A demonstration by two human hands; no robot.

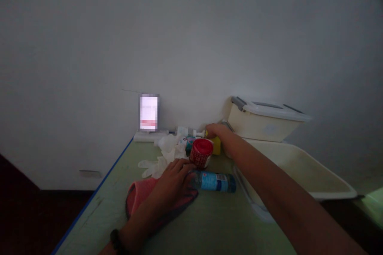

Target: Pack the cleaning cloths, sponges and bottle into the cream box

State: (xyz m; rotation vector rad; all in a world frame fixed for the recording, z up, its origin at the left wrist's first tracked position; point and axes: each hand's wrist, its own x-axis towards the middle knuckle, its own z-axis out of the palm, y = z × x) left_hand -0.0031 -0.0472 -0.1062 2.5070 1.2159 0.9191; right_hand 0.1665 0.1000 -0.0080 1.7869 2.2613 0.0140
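My left hand (176, 173) is low over the table, its fingers curled round the neck end of a clear bottle with a blue label (214, 181), which lies on its side. Beneath my left wrist is a pink cloth (140, 193) with a dark edge. A red patterned roll (202, 153) stands just past my left fingertips. My right hand (214, 129) reaches to the back, fingers bent down beside a yellow item (217, 146) and a white nozzle (199, 134); what it grips is hidden. White gloves (163, 163) lie left of the roll.
On the right are a large cream tub (323, 175) and, behind it, a tilted lidded box (260, 123). A lit, blurred screen (149, 112) stands at the back left against the wall (191, 48). The green table (110, 207) has a blue left edge.
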